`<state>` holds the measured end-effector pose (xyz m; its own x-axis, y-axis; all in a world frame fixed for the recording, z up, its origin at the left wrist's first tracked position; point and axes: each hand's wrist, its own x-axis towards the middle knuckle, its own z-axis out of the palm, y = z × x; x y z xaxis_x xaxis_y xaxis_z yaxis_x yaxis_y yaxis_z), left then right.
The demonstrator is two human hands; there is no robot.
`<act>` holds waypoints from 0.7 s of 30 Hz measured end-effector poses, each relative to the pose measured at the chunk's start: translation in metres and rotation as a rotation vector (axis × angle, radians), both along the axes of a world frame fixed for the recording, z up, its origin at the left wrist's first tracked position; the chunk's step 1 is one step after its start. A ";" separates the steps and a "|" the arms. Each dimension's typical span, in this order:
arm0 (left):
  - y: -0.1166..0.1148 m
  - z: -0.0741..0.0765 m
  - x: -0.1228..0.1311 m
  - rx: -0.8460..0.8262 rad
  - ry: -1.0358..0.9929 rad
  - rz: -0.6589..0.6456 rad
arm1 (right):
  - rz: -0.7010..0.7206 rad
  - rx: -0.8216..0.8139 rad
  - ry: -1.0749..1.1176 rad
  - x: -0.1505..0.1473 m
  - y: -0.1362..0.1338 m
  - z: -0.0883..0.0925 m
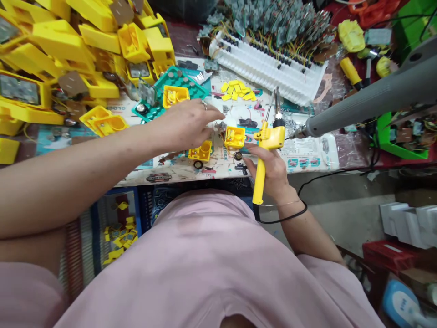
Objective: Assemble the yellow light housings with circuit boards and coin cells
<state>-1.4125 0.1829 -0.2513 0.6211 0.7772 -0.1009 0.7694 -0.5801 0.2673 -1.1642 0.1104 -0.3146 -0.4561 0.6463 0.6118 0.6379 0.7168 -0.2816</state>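
My right hand [269, 168] is wrapped around the handle of a yellow soldering gun [270, 139], whose metal tip points away from me. A cord runs from its bottom end. Just left of it sits a small open yellow plastic housing [235, 137] with wires at its side and a round black part [238, 156] nearby. Reaching in from the left, my left hand [193, 120] hovers over the work area, its fingers apart and partly bent; no object shows between them. Below that hand is another yellow housing [200, 151], and a third housing [175, 95] rests on a green tray [184, 75].
Yellow housings [64, 50] are heaped at the left. Behind stands a white foam rack [266, 68] with wired boards, and small yellow pieces [238, 90] lie before it. A grey powered-driver-like tool [368, 91] juts in from the right, above a green bin [404, 141].
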 end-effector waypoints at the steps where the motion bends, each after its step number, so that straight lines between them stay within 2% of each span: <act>1: 0.001 -0.001 0.001 0.010 0.039 -0.021 | -0.006 -0.010 0.009 -0.001 0.001 -0.001; 5: 0.000 -0.003 0.005 0.047 0.108 -0.023 | -0.053 -0.058 0.021 -0.005 0.007 -0.004; 9: 0.000 0.003 0.005 0.031 0.143 -0.014 | -0.087 -0.194 0.016 -0.012 0.020 -0.002; 14: -0.001 0.011 0.004 -0.110 -0.020 0.049 | -0.020 -0.299 0.071 -0.017 0.035 -0.004; 17: 0.001 0.007 0.005 -0.146 -0.068 0.088 | 0.016 -0.271 0.120 -0.018 0.036 -0.008; 21: 0.007 -0.002 0.003 -0.142 -0.127 0.086 | -0.028 -0.265 0.128 -0.018 0.034 -0.011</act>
<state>-1.4099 0.1902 -0.2535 0.5678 0.8115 -0.1385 0.7694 -0.4633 0.4398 -1.1821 0.1441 -0.3255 -0.3658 0.8025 0.4714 0.6040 0.5900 -0.5357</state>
